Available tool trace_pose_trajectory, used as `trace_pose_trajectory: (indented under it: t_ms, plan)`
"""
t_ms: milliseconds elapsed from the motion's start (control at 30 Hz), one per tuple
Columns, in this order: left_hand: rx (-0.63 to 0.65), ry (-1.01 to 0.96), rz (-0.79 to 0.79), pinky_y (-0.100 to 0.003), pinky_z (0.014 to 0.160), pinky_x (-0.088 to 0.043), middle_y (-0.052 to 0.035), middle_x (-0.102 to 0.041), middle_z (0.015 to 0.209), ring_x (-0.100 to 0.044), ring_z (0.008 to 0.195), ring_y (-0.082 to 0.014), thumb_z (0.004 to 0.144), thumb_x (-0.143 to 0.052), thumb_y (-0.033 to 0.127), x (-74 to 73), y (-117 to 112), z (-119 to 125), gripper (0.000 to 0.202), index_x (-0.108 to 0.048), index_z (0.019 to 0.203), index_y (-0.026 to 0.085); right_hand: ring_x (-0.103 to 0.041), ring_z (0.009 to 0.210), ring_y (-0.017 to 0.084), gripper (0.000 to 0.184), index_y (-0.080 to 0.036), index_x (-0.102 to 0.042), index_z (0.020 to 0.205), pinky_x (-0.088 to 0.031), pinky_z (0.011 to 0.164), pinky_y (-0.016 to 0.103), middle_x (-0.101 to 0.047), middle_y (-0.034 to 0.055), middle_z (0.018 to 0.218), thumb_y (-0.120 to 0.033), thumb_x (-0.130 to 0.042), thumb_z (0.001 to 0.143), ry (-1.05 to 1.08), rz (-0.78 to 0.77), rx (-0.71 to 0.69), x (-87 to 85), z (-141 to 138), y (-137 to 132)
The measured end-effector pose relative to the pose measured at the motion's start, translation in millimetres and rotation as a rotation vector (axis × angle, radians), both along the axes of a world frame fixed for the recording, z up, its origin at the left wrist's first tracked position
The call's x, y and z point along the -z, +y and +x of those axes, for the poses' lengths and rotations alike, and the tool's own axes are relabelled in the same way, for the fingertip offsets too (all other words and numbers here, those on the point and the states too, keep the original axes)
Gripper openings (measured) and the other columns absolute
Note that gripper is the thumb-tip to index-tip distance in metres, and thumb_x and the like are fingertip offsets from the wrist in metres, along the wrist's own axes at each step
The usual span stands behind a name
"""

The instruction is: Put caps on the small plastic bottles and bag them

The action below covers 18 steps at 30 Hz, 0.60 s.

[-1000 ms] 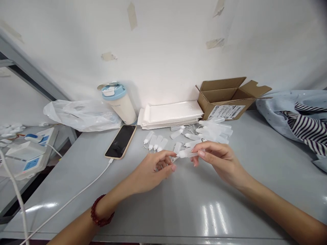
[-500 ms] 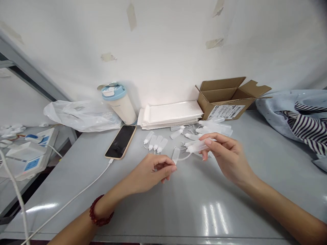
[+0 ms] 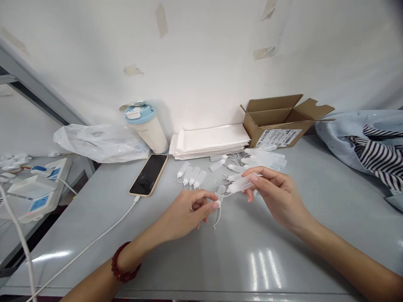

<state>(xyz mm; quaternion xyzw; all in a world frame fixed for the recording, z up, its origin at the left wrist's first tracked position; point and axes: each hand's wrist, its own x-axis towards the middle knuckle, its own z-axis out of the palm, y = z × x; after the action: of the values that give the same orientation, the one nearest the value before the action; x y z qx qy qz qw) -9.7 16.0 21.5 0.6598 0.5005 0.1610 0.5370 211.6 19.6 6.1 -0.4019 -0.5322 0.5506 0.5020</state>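
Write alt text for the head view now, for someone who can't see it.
A person's right hand holds a small translucent bottle above a gray table; the left hand touches another bottle. More bottles, a phone and an open cardboard box lie nearby.

Nearer the front edge, the table [image 3: 226, 260] lies open between the left hand [image 3: 190, 212] and the right hand [image 3: 273, 191], and again beyond the right one up to the cloth [image 3: 336, 136]. Bottles [image 3: 267, 158] block the way ahead, with the stack [image 3: 215, 140] and box [image 3: 277, 126] behind. On the left, the phone [image 3: 148, 175] and its cable [image 3: 97, 240] interrupt the room.
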Motion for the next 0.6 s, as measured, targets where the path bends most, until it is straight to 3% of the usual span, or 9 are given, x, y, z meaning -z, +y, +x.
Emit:
trace_pose_trajectory:
  t_ms: [200,600]
  plan:
    - [0.027,0.002,0.035,-0.020,0.049,-0.040,0.0043,-0.050,0.057,-0.049,0.050,-0.0088,0.088,-0.048,0.040,5.0,1.5,-2.1,0.032,-0.065,0.099,0.015,-0.053,0.058,0.012,0.014,-0.021,-0.065,0.086,-0.040,0.069,0.030,-0.061,-0.0025,0.056,-0.033,-0.058,0.087,0.009,0.009,-0.021,0.1,-0.5,-0.5]
    - [0.156,0.039,0.318,-0.016,0.048,-0.035,0.0033,-0.051,0.059,-0.047,0.054,-0.0069,0.092,-0.043,0.028,5.4,-6.2,0.4,0.029,-0.062,0.075,0.014,-0.055,0.064,0.014,0.018,-0.022,-0.064,0.088,-0.039,0.068,0.028,-0.061,-0.0024,0.055,-0.037,-0.055,0.089,-0.098,-0.017,-0.093,1.5,-6.1,-3.7]
